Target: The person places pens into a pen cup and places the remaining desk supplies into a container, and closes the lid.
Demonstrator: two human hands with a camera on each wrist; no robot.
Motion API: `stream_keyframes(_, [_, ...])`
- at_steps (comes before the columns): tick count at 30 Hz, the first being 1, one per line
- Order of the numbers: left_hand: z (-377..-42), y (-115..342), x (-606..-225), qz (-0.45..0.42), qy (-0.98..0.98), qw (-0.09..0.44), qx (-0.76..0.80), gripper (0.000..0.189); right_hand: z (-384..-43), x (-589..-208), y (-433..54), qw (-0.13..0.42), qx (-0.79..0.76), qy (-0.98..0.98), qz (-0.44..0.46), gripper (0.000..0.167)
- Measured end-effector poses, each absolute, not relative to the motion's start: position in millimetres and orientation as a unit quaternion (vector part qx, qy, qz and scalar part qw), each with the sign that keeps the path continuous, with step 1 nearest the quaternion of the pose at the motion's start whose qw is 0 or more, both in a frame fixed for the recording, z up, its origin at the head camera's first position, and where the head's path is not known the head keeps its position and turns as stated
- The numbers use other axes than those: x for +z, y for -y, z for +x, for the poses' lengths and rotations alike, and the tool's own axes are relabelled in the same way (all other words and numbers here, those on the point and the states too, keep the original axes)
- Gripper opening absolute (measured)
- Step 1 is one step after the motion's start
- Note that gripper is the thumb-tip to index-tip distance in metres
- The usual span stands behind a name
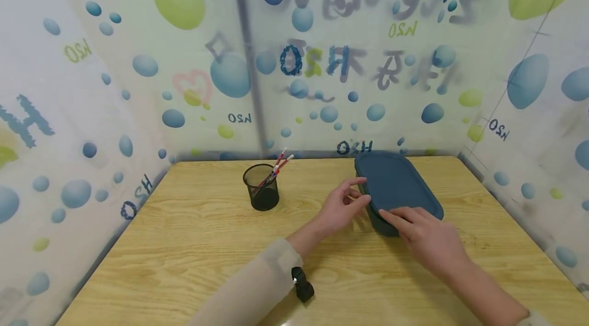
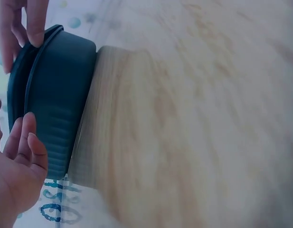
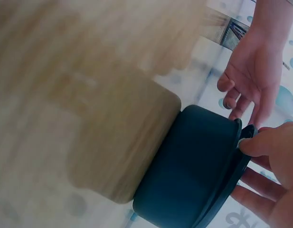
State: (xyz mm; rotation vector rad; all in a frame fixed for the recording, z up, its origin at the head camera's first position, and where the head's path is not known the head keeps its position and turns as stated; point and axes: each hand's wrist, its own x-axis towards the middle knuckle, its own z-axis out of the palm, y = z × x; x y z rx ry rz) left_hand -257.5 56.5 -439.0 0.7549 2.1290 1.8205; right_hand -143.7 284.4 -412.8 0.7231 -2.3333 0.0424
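A dark blue lidded box (image 1: 384, 226) stands on the table at the right. Its flat lid (image 1: 400, 183) has rounded corners. My right hand (image 1: 430, 236) pinches the lid's near edge, thumb under the rim and fingers over the top. A narrow gap shows between lid and box wall (image 3: 184, 166) in the right wrist view. Along the box's left side, my left hand (image 1: 340, 206) has its fingers relaxed and spread, fingertips right at the rim. The left wrist view shows these fingers slightly bent beside the box wall (image 2: 61, 109).
A black mesh pen cup (image 1: 264, 198) holding several pens (image 1: 278, 167) stands left of the box. By the left sleeve is a small black strap-like object (image 1: 302, 284). Patterned curtains (image 1: 299, 111) rise behind and beside the wooden table (image 1: 184, 244).
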Motion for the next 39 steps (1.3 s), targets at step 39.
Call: stream_keyframes(39, [-264.3,-59.8,-435.6,0.209,-0.794,0.170,0.544,0.070,-185.9,-403.4,-401.3,-0.029,0.284,0.954,0.088,0.060])
